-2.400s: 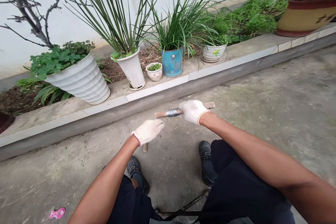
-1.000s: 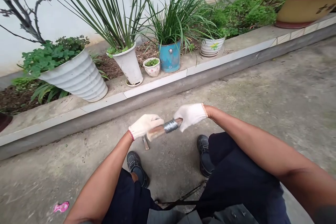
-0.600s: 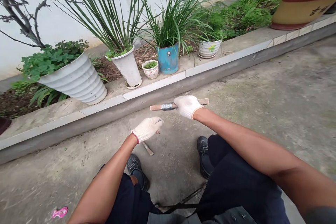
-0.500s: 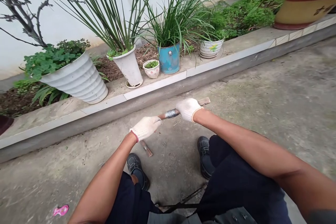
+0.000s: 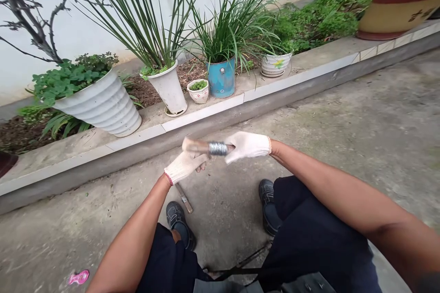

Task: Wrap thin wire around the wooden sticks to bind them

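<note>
Both my hands wear white knit gloves. My right hand (image 5: 248, 145) is closed around one end of a wooden stick bound with a coil of silvery wire (image 5: 218, 148). The stick points left, and its far end, smeared by motion, passes over my left hand (image 5: 185, 165). My left hand is closed, with a thinner wooden stick (image 5: 184, 198) slanting out below it; that stick has a pale band near its lower end. My left palm and the stick's upper part are hidden. Whether the two sticks touch or are joined, I cannot tell.
A raised, tiled ledge (image 5: 202, 113) runs across in front, bearing a ribbed white pot (image 5: 103, 105), a tall white pot (image 5: 168, 89), a small pot (image 5: 198, 95), a blue bucket (image 5: 221, 80) and other planters. A pink object (image 5: 79, 277) lies on the concrete, left of my shoes.
The wire-wound stick has swung from pointing right beyond my right hand to reaching left over my left hand. My right hand has turned; my left hand has shifted slightly left with its stick.
</note>
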Action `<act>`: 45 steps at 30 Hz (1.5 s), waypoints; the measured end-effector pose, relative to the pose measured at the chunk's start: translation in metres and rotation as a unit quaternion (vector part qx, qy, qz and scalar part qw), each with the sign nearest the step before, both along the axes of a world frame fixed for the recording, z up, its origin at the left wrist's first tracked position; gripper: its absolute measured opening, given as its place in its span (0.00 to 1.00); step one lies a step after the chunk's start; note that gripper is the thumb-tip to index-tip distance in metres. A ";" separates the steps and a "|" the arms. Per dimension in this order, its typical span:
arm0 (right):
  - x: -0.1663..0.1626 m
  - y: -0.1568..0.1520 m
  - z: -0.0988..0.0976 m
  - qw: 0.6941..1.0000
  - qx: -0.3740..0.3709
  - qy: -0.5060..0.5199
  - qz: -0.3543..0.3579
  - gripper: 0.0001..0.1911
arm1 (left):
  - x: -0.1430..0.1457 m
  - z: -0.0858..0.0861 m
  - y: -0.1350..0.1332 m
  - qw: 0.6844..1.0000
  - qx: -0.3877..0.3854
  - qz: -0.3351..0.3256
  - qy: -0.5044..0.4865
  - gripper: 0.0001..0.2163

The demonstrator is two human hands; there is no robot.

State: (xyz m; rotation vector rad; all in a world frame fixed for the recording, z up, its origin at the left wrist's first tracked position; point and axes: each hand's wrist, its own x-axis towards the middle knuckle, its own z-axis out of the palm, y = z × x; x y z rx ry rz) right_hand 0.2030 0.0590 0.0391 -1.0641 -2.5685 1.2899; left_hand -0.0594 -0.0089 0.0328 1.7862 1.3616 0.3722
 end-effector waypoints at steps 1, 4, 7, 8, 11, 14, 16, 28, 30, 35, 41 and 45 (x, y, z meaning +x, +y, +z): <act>-0.004 0.001 0.001 0.999 0.007 0.018 -0.048 0.19 | 0.005 0.002 -0.002 1.000 -0.001 0.008 0.000 0.19; -0.014 0.008 -0.002 0.982 0.105 -0.038 -0.153 0.19 | 0.017 0.008 -0.006 1.000 -0.002 0.003 0.022 0.18; -0.019 0.013 -0.008 0.937 0.229 -0.189 -0.183 0.14 | 0.021 0.010 -0.007 0.998 -0.006 -0.018 0.066 0.17; -0.020 0.014 -0.009 0.923 0.255 -0.230 -0.173 0.12 | 0.019 0.009 -0.006 0.996 0.001 -0.028 0.086 0.17; -0.018 0.009 -0.012 0.903 0.265 -0.326 -0.084 0.14 | 0.014 0.006 -0.003 0.990 0.022 -0.043 0.135 0.17; -0.011 0.000 -0.014 0.914 0.183 -0.357 0.055 0.13 | 0.009 0.004 -0.003 0.989 0.009 -0.027 0.143 0.14; -0.003 -0.004 -0.016 0.935 0.109 -0.310 0.134 0.12 | 0.008 0.004 -0.005 0.990 -0.005 -0.020 0.139 0.13; -0.008 0.007 -0.004 0.978 0.142 -0.111 -0.103 0.16 | 0.013 0.006 -0.007 0.998 -0.033 -0.040 0.024 0.20; -0.014 0.007 -0.009 0.954 0.200 -0.184 -0.128 0.12 | 0.013 0.004 -0.007 0.997 -0.035 -0.045 0.047 0.18; -0.027 -0.005 -0.017 0.900 0.289 -0.314 -0.088 0.16 | 0.016 0.001 -0.005 0.990 -0.059 -0.049 0.121 0.15; -0.016 -0.013 -0.020 0.923 0.141 -0.301 0.193 0.10 | 0.010 0.001 -0.002 0.985 0.014 -0.071 0.157 0.14; 0.001 -0.009 -0.012 0.970 0.016 -0.135 0.203 0.15 | 0.007 -0.001 -0.004 0.994 -0.051 -0.056 0.075 0.17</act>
